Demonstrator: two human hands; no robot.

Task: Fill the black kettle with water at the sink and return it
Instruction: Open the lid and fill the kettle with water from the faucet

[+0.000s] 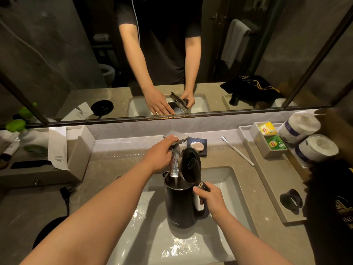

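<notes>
Kettle (180, 203) stands upright in the sink (225, 180), lid flipped open, mouth right under the running tap (174, 150). Right hand (211, 197) wraps its handle (on the kettle's right side). Left hand (160, 153) holds the tap lever, so it is nearer for shutting off.

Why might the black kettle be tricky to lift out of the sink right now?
The black kettle is probably getting heavier, since water runs from the faucet into it. Its lid stands open, so tilting could spill. The sink looks wet, so it might slide; the right hand grips the handle.
</notes>
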